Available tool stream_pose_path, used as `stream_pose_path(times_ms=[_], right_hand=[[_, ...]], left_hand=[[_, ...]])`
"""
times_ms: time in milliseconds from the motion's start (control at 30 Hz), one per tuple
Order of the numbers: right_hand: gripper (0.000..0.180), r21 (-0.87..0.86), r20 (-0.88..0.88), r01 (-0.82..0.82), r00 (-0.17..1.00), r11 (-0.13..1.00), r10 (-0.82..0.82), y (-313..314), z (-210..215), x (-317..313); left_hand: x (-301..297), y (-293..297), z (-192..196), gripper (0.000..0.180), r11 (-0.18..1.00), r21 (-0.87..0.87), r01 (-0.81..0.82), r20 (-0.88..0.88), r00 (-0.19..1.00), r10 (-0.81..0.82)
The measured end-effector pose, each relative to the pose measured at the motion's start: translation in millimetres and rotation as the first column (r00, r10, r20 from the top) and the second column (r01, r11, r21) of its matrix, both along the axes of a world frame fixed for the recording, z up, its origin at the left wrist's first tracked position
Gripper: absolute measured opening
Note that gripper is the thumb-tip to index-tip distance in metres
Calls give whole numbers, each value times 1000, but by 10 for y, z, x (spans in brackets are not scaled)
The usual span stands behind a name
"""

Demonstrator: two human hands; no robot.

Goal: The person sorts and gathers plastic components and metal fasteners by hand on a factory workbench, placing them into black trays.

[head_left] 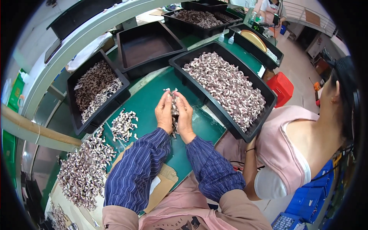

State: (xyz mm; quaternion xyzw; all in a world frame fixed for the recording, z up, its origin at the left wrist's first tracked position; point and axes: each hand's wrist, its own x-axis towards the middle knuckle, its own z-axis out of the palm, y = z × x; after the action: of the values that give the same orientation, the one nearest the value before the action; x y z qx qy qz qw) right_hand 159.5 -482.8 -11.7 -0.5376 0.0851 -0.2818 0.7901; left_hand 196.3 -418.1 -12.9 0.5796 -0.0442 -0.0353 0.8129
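Observation:
My left hand [164, 113] and my right hand [184, 118] are cupped toward each other over the green tabletop [151, 96]. Between the palms is a small heap of white and purplish-brown pieces [174, 106], and a few more show below, between the wrists. What the pieces are is too small to tell. To the left lies a small pile of similar pieces [124, 124]. Beyond my right hand, a large black tray [207, 104] holds a thick layer of them. Striped blue sleeves cover both forearms.
A larger pile [82, 172] spreads at the left edge, near a cardboard piece [163, 180]. A part-filled black tray [71, 99] and a bare-bottomed one [143, 48] stand behind. Close on the right, a person in pink [285, 149] touches the large tray. A red bin [281, 88] stands farther off.

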Motion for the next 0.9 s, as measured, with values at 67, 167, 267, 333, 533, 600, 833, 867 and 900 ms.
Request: stream_pose_path(times_ms=[67, 167, 267, 333, 533, 600, 833, 867, 900], right_hand=[[33, 108, 5, -37, 999, 993, 36, -44, 63, -15], [34, 326, -19, -66, 997, 943, 76, -19, 251, -4], [30, 386, 32, -74, 997, 919, 67, 106, 360, 53], [29, 371, 82, -75, 996, 926, 48, 230, 405, 126], [37, 175, 190, -283, 950, 943, 249, 888, 1236, -188], [39, 137, 213, -348, 924, 927, 316, 1244, 1472, -319], [28, -325, 222, -693, 606, 644, 764, 3350, 1285, -713], [29, -386, 315, -674, 545, 630, 777, 3647, 1436, -839], [29, -556, 356, -452, 629, 698, 691, 3886, 1146, -714]], left_hand=[[-67, -72, 182, 39, 983, -184, 2, -152, 988, -31], [-99, -71, 320, 42, 947, -320, -26, -287, 955, -71], [-67, 31, 434, 45, 939, -342, -31, -231, 972, -52], [-67, 183, 585, 45, 924, -382, -38, -212, 976, -47], [-383, 808, 1171, 44, 939, -304, -163, 144, 966, 214], [-644, 1159, 1488, 43, 900, -369, -234, 138, 943, 302], [-1430, 3430, 1255, 26, 658, -295, -693, 194, 631, 751], [-1578, 3870, 1104, 21, 387, 262, -884, 579, 465, 669], [-1588, 4107, 941, 23, 257, 467, -846, 675, 529, 514]])
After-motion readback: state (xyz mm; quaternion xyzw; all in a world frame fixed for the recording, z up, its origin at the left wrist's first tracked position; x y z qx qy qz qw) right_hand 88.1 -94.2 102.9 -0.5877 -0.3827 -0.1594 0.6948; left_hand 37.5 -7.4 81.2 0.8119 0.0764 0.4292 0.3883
